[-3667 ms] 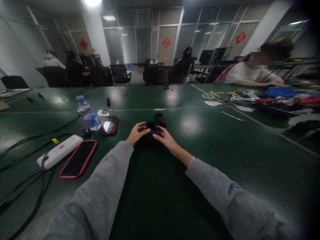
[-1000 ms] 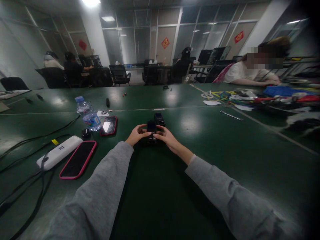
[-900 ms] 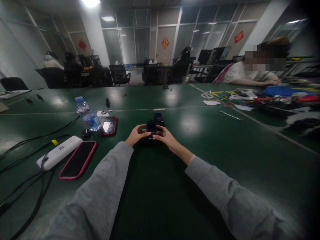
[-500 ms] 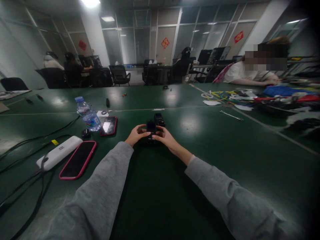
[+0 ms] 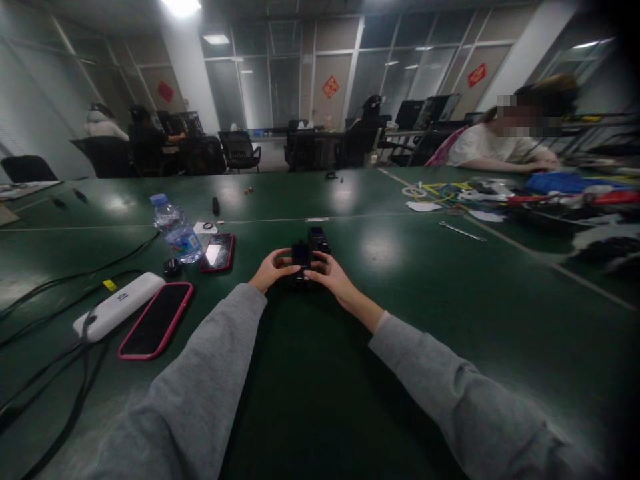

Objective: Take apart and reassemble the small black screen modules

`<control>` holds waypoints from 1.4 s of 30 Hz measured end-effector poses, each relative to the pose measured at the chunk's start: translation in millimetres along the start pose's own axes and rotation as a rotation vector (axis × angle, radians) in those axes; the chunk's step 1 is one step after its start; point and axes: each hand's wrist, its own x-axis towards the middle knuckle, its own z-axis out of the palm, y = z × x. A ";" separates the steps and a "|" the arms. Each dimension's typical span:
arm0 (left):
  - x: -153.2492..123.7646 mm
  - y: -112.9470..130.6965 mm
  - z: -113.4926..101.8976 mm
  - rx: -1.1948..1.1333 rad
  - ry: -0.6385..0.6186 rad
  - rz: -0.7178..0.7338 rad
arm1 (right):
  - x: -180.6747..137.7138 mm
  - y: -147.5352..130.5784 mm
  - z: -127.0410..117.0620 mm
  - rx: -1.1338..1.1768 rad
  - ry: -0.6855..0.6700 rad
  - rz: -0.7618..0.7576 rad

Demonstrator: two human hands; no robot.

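Between my two hands is a small black device with a dark screen (image 5: pixel 301 255), just above or on the green table (image 5: pixel 300 387); I cannot tell if it touches. My left hand (image 5: pixel 273 270) grips its left side, thumb on the lower front. From the right, my right hand (image 5: pixel 332 275) holds it the same way, thumb near its lower edge. Right behind it lies a second black device (image 5: pixel 319 238) of similar look. The exact kind of both is too dark to make out.
Left of my hands are a red-edged phone (image 5: pixel 218 252), a pink-cased phone (image 5: pixel 157 320), a white power bank (image 5: pixel 120 307), a water bottle (image 5: pixel 176 230) and black cables (image 5: pixel 47 363). Rightward lie a wrench (image 5: pixel 461 231) and heaped cables (image 5: pixel 505 193). A person (image 5: pixel 493 147) sits beyond.
The held device has tilted or shifted slightly between my fingers. Both hands stay almost in the same place.
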 end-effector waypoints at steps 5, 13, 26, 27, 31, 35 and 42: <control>0.9 -1.6 -1.3 0.001 -0.004 0.009 | 0.2 0.9 -1.2 -0.021 -0.011 0.010; -0.5 0.4 -1.6 0.017 -0.007 0.007 | -1.3 -1.7 0.2 -0.019 -0.017 0.002; 1.3 -2.3 -2.0 0.000 -0.005 0.018 | -2.9 -5.1 5.0 -0.013 0.015 -0.001; 1.8 -2.7 -2.2 -0.007 -0.005 0.016 | -2.7 -5.1 5.2 -0.015 0.023 0.001; 3.8 -5.0 -3.4 -0.014 -0.001 0.019 | -1.5 -3.4 4.3 -0.021 0.035 -0.001; 4.5 -6.6 -4.4 -0.002 0.001 0.023 | -1.3 -2.2 2.8 -0.028 0.017 -0.008; 3.5 -5.1 -4.5 -0.003 0.007 0.019 | -2.9 -4.0 2.7 -0.049 0.014 -0.002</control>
